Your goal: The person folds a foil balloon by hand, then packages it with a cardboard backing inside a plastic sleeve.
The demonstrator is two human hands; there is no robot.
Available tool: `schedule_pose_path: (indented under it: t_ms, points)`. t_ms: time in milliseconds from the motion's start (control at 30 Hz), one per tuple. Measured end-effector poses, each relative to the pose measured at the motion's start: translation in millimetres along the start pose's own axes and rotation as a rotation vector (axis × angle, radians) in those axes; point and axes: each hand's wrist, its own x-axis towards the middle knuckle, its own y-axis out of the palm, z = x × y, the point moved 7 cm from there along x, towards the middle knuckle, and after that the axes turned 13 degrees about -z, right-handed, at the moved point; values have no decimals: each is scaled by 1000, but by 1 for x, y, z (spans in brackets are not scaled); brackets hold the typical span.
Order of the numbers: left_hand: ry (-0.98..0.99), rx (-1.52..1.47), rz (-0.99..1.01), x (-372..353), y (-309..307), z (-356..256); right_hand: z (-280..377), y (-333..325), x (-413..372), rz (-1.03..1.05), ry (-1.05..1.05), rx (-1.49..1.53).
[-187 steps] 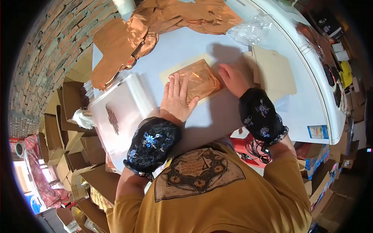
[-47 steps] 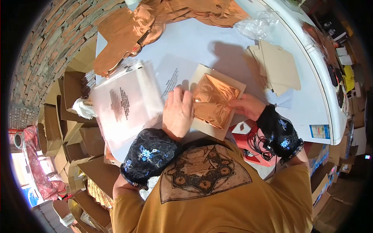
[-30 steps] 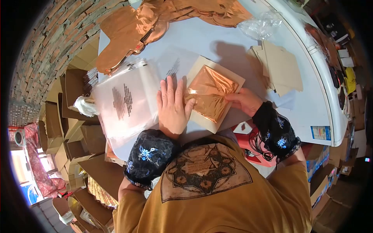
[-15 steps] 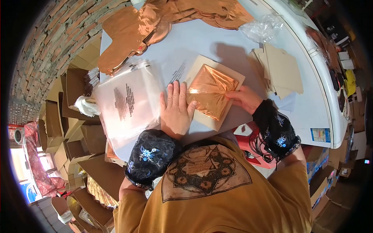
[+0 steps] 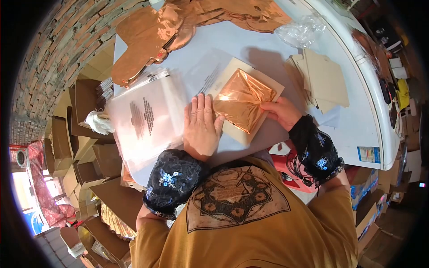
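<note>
A folded square of shiny copper-coloured foil [image 5: 245, 102] lies on a beige card [image 5: 231, 70] in the middle of the table. My right hand [image 5: 284, 111] pinches the right edge of the card and foil between thumb and fingers. To its left, my left hand [image 5: 200, 129] lies flat with fingers stretched out, its thumb tip right at the card's left edge. Under its fingertips and the card runs a clear printed plastic bag [image 5: 208, 82]. Beside the left hand is a stack of clear printed plastic bags [image 5: 145, 114].
Large copper foil sheets [image 5: 143, 38] spread along the table's far edge. Crumpled clear plastic [image 5: 300, 33] and a pile of beige cards [image 5: 325, 80] sit at the right. Cardboard boxes [image 5: 114, 203] crowd the left side, below a brick wall [image 5: 58, 53].
The card with the foil has slid slightly away from my body, my right hand still gripping its edge. My left hand stays flat in nearly the same place.
</note>
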Motion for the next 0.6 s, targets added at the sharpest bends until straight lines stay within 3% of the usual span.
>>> schedule_pose_path:
  t_ms: [167, 267, 400, 600]
  points:
    - [31, 79, -38, -6, -15, 5, -1, -13, -2, -12, -9, 29]
    - [-33, -103, -90, -7, -19, 18, -6, -22, 1, -43, 4, 63]
    - [57, 20, 54, -9, -8, 8, -6, -20, 2, -64, 14, 74]
    - [54, 18, 3, -6, -11, 9, 1, -5, 2, -66, -34, 76]
